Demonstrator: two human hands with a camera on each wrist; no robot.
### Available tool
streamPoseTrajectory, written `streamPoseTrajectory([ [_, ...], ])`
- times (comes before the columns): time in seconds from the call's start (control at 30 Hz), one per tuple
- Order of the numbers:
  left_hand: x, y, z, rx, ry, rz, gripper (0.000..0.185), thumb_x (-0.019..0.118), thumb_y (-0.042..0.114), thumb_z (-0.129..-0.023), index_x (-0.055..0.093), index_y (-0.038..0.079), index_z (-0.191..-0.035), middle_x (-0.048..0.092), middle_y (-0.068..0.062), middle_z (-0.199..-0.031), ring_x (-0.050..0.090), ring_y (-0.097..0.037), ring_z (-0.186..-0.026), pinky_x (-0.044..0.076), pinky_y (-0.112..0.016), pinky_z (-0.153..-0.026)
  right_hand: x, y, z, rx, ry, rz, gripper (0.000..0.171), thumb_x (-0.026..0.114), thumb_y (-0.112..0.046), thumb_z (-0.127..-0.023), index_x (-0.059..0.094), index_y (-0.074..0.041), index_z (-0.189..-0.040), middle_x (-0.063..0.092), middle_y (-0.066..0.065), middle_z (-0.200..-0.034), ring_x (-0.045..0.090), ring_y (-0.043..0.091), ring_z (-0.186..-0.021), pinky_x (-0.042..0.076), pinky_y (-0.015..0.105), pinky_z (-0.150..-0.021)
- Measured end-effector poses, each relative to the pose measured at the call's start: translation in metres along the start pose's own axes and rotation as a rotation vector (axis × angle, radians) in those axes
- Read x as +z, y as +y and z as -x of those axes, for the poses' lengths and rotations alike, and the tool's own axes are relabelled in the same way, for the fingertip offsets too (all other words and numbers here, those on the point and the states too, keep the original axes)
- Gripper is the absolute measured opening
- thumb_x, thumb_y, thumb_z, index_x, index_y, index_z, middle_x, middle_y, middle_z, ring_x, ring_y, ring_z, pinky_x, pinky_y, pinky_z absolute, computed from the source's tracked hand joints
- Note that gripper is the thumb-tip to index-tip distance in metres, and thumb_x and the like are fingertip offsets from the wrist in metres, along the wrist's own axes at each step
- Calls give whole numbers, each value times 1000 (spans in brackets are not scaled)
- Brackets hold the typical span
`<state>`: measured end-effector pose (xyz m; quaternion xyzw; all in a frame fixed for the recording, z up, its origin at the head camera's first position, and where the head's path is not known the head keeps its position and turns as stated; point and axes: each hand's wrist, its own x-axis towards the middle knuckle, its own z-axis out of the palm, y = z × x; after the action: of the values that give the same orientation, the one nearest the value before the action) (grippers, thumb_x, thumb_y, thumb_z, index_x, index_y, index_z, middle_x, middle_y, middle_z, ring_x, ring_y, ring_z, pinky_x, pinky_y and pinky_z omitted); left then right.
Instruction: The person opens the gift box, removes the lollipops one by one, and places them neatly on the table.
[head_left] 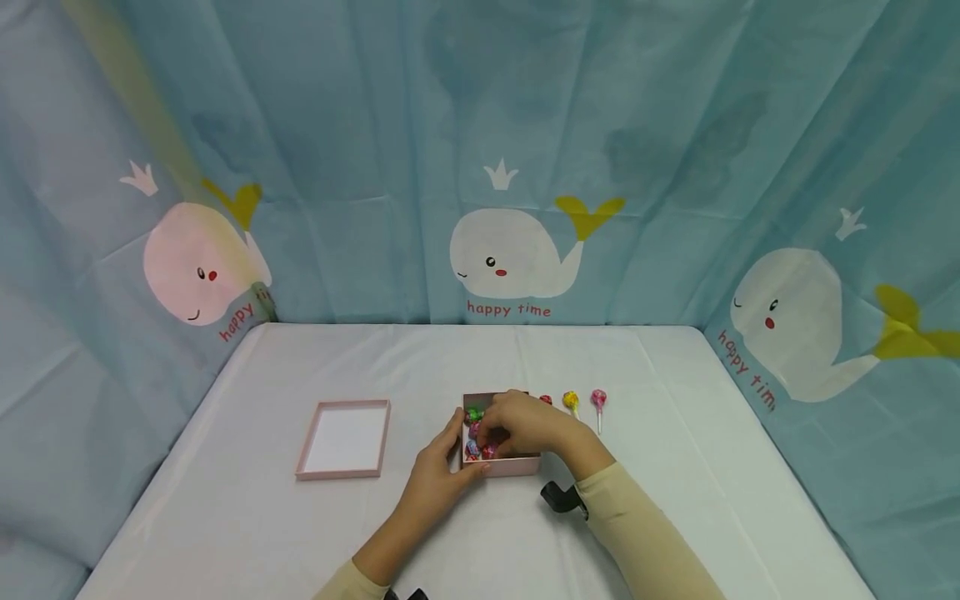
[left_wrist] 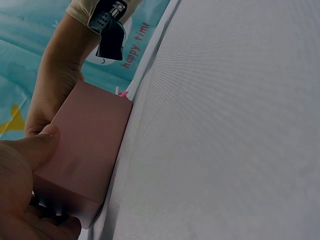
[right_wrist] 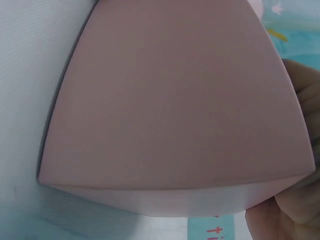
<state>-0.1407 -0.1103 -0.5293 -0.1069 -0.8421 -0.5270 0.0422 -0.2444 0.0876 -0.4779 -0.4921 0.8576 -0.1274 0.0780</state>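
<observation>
White cloth covers the table (head_left: 300,533), its far edge meeting a whale-print curtain (head_left: 675,125). Head view: wide bare room lies toward the far and left edges. Near the front edge, the pink box (head_left: 510,467) holds wrapped candies (head_left: 474,414); its lid (head_left: 345,439) lies to the left, and three lollipops (head_left: 597,400) lie just behind the box to the right. The right hand (head_left: 525,423) curls into the box, pinching a candy.

Left wrist view: the left hand (left_wrist: 25,190) grips the box wall with its thumb.

Right wrist view: the box's pink wall fills the picture.

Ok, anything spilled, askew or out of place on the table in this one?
Nothing stands out. The pink box sits flat with wrapped candies inside, its lid lies upturned to the left, and three lollipops lie in a row beside the box.
</observation>
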Motion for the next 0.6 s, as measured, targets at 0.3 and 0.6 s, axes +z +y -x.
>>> streamPoseTrajectory([
  [0.3, -3, 3, 1, -7, 7, -5, 101, 86, 36, -82, 30, 7, -161, 31, -9, -165, 32, -26, -151, 34, -38, -120, 2, -2, -1, 1, 30, 20, 16, 88, -36, -81, 78, -34, -94, 65, -28, -84, 48, -2, -81, 44, 21, -79],
  [0.6, -2, 3, 2, -7, -8, -17, 101, 85, 39, -83, 29, 5, -161, 30, -11, -165, 33, -28, -150, 35, -39, -119, 1, 4, 4, -15, 85, -120, 26, 85, -23, -84, 79, -29, -110, 70, -24, -101, 56, -2, -97, 49, 23, -89],
])
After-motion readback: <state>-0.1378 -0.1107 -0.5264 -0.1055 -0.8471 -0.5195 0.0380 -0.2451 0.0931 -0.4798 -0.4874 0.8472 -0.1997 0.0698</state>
